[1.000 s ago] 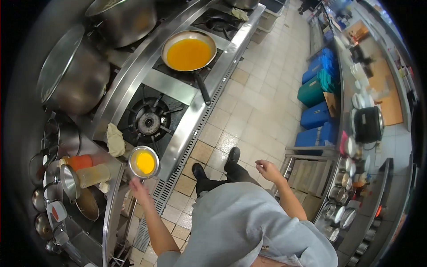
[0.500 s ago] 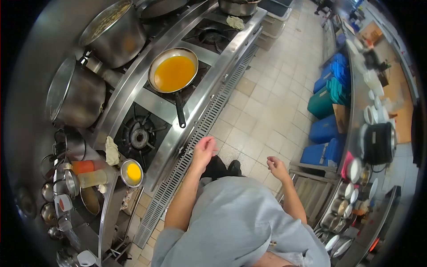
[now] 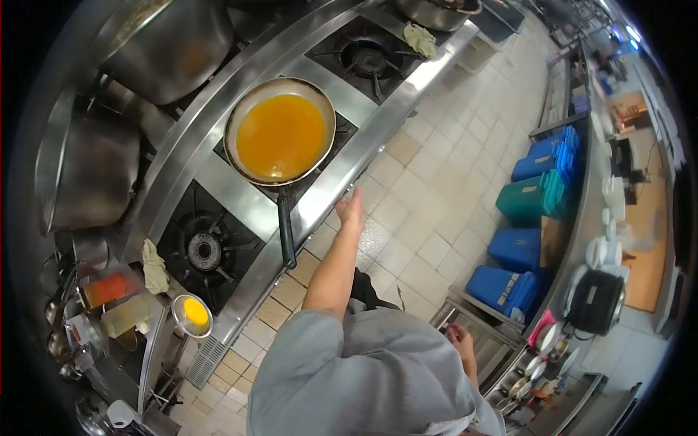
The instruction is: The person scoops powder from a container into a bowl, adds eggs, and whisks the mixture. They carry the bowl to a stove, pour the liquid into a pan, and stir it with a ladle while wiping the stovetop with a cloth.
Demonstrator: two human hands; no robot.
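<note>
My left hand (image 3: pixel 351 212) is at the front edge of the stove (image 3: pixel 331 200), to the right of the frying pan's handle. Its fingers appear closed around a control knob, mostly hidden behind them. The frying pan (image 3: pixel 229 138) sits on a burner, holding a layer of orange-yellow liquid (image 3: pixel 282 136). Its black handle (image 3: pixel 286 229) points toward me over the stove's edge. Low by my right side is my right hand (image 3: pixel 459 341), fingers curled in, with nothing visible in them.
Large metal pots (image 3: pixel 98 171) stand behind the burners. A small metal bowl (image 3: pixel 179 320) with yellow contents sits near a folded cloth (image 3: pixel 154 267). Blue bins (image 3: pixel 502 291) line the right side under a counter holding dishes. A tiled floor (image 3: pixel 429 196) runs between.
My view has shifted closer to the stove. My left hand has reached forward to the stove's front edge. My right hand has drawn back beside my body.
</note>
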